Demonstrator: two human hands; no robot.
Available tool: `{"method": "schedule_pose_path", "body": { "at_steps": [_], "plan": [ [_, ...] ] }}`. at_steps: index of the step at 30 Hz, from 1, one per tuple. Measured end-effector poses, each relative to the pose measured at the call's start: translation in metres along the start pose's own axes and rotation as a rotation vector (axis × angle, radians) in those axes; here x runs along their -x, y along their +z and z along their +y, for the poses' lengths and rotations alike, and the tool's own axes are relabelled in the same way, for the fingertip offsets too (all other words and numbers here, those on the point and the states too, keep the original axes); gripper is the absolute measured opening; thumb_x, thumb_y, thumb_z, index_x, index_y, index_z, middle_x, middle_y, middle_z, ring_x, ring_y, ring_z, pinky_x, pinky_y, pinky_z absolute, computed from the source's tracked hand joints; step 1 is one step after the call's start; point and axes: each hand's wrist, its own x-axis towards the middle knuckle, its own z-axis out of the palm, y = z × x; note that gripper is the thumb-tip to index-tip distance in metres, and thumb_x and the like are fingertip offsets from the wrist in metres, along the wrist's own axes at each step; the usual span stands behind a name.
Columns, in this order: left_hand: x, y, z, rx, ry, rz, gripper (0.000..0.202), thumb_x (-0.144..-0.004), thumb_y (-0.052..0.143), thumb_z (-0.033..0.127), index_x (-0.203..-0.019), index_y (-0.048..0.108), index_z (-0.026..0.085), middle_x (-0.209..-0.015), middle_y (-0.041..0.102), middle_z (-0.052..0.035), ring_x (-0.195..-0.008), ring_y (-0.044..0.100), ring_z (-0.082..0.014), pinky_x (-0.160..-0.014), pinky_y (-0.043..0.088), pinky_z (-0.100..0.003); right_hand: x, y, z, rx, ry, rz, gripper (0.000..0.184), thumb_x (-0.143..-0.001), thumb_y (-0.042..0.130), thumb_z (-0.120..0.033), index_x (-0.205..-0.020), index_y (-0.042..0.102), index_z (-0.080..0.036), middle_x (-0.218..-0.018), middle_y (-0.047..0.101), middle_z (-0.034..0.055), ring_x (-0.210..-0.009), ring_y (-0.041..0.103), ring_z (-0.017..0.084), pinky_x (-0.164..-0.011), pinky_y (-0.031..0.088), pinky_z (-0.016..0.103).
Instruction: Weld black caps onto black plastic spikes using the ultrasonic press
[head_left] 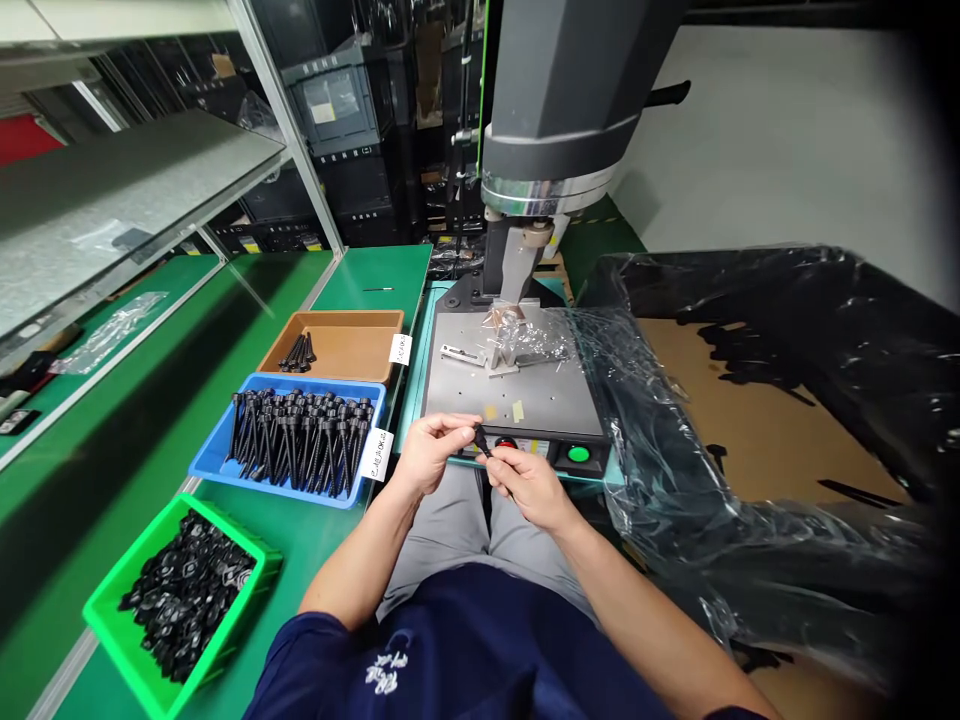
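Note:
Both of my hands meet over the front edge of the machine's base plate. Between them is a small black rod-like part with a thicker head. My left hand pinches the head end between thumb and fingers. On the other end, the fingers of my right hand are closed round the thin shaft, hiding much of it. Behind the hands, a metal fixture stands on the plate beneath the machine's pointed metal horn.
Left of me sit a brown tray with several black rods, a blue tray full of similar rods and a green bin of small black parts. A plastic-lined carton stands right. Green button at the machine's front.

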Motion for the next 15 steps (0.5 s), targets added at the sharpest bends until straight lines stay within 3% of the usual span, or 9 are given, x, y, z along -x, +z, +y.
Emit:
{"method": "schedule_pose_path", "body": {
  "at_steps": [3,8,12,15],
  "plan": [
    [0.0,0.001,0.0,-0.081,0.068,-0.003,0.018,-0.069,0.08,0.031,-0.079,0.074,0.017,-0.097,0.075,-0.0095,-0.096,0.068,-0.024,-0.087,0.052,-0.038,0.0,0.0,-0.001,0.062,-0.046,0.06,0.038,-0.088,0.056,-0.052,-0.071,0.06,-0.018,-0.059,0.049,-0.0017,-0.051,0.042,0.01,-0.049,0.033,0.025],
    [0.0,0.007,-0.01,-0.16,0.153,-0.031,0.023,-0.071,0.079,0.029,-0.09,0.074,0.018,-0.109,0.072,-0.0098,-0.086,0.068,-0.0189,-0.078,0.055,-0.034,-0.001,0.0,0.002,-0.13,0.025,0.067,0.041,-0.086,0.059,-0.055,-0.066,0.054,-0.019,-0.055,0.046,-0.0029,-0.046,0.039,0.009,-0.044,0.03,0.023],
    [-0.009,0.011,-0.022,-0.135,0.111,-0.026,0.028,-0.07,0.079,0.03,-0.094,0.073,0.017,-0.112,0.071,-0.0108,-0.078,0.067,-0.0174,-0.068,0.057,-0.032,-0.003,-0.002,0.006,-0.206,0.039,0.121,0.043,-0.084,0.061,-0.054,-0.062,0.051,-0.018,-0.054,0.044,-0.0033,-0.044,0.037,0.008,-0.04,0.027,0.021],
    [-0.019,0.012,-0.029,-0.142,0.077,-0.049,0.029,-0.071,0.078,0.032,-0.096,0.073,0.017,-0.113,0.07,-0.0116,-0.08,0.068,-0.0191,-0.073,0.057,-0.035,-0.007,-0.006,0.01,-0.261,0.057,0.14,0.039,-0.083,0.064,-0.053,-0.069,0.057,-0.017,-0.059,0.049,-0.0018,-0.047,0.043,0.009,-0.042,0.033,0.021]
  ]
}}
